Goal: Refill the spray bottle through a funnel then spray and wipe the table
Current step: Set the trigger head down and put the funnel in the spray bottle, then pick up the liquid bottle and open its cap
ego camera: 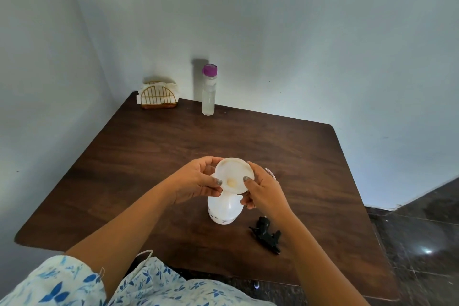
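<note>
A dark wood-grain table with rounded corners sits pushed into the corner of a pale, bluish-white room, its far edge against the wall and its left edge close to the side wall; dark glossy floor tiles show to the right, catching a spot of light. At the back left of the tabletop a gold wire napkin holder stands with white paper napkins in it, and just to its right a tall clear bottle with a purple cap stands upright, casting a shadow on the wall behind. Nearer the person, the white spray bottle stands upright on the table with its top removed; small dark marks run along its lower body, too small to read, and no other writing can be made out anywhere. A white funnel is held tilted above the bottle's neck, its wide mouth turned toward the camera. The left hand grips the funnel's left rim with fingers curled around it and thumb on the near face; the right hand pinches the right rim, thumb in front and fingers behind. The black trigger sprayer head lies on its side on the table just right of the bottle, a bit of its clear tube showing beyond the right hand. A blue floral garment fills the lower left.
</note>
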`<action>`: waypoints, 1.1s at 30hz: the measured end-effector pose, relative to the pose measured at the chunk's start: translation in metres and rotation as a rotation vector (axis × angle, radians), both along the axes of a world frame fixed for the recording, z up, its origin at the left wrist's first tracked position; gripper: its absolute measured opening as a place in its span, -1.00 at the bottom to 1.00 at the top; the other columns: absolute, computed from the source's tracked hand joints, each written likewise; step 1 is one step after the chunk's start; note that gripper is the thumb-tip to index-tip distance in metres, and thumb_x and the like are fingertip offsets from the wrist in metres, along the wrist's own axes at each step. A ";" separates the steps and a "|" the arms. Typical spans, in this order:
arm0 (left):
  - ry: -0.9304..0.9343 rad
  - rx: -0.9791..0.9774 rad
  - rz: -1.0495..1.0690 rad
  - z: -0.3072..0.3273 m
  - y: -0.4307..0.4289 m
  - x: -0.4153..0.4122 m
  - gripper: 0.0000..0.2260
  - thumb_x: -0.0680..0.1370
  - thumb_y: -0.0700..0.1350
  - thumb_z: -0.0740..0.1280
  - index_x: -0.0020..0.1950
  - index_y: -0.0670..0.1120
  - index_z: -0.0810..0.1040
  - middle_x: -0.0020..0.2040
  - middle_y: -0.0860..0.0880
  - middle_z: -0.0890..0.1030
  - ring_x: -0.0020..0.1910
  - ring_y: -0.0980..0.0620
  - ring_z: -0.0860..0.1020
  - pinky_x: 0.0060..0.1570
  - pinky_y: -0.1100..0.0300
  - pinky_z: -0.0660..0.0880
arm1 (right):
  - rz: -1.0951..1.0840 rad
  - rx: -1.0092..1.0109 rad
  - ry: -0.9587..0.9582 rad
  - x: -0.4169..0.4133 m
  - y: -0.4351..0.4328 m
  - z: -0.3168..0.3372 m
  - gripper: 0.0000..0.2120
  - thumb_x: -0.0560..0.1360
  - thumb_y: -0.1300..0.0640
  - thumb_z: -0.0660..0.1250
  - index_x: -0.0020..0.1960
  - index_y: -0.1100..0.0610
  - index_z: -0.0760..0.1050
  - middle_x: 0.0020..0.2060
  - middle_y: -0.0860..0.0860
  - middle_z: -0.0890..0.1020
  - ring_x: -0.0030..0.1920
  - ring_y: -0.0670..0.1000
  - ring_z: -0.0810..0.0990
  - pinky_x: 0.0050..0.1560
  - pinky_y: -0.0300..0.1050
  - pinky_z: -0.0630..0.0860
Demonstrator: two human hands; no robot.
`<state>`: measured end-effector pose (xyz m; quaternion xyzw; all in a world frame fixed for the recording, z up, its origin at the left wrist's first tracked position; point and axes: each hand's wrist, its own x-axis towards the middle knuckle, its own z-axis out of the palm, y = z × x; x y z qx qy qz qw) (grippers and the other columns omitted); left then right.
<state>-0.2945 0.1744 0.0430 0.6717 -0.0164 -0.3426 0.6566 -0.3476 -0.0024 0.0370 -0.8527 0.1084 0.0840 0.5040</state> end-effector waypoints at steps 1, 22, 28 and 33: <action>-0.012 -0.006 0.001 -0.001 -0.001 -0.001 -0.60 0.43 -0.40 0.36 0.12 0.04 0.47 0.13 -0.10 0.56 0.00 -0.16 0.62 -0.01 0.01 0.60 | 0.001 -0.006 -0.005 -0.001 0.001 0.000 -0.66 0.60 0.07 0.17 0.36 -0.06 0.32 0.03 -0.05 0.58 -0.33 -0.04 0.61 -0.40 -0.33 0.52; -0.156 0.183 0.035 -0.004 0.003 0.005 -0.65 0.51 0.04 0.30 0.26 0.04 0.34 0.05 -0.05 0.58 -0.25 0.03 0.56 -0.19 0.20 0.56 | 0.061 -0.610 -0.048 0.009 -0.011 0.019 -0.40 0.53 -0.30 0.03 0.44 0.02 0.21 0.03 -0.04 0.64 -0.06 -0.06 0.62 -0.05 -0.10 0.57; -0.279 0.291 0.186 0.011 0.009 0.026 -0.73 0.52 -0.01 0.32 0.19 0.02 0.40 -0.03 -0.01 0.59 -0.21 0.06 0.58 -0.23 0.24 0.55 | 0.102 -0.738 -0.241 0.035 -0.008 0.043 -0.46 0.52 -0.29 0.09 0.37 -0.01 0.32 0.13 -0.06 0.60 0.03 -0.06 0.59 -0.01 -0.18 0.51; -0.436 0.311 0.191 0.027 0.014 0.053 -0.66 0.52 -0.04 0.33 0.26 0.02 0.34 -0.09 0.00 0.58 -0.13 0.07 0.57 -0.12 0.23 0.53 | 0.223 -0.827 -0.359 0.079 0.004 0.054 -0.39 0.49 -0.33 0.10 0.42 -0.03 0.22 0.25 -0.05 0.53 0.13 -0.02 0.56 0.04 -0.14 0.53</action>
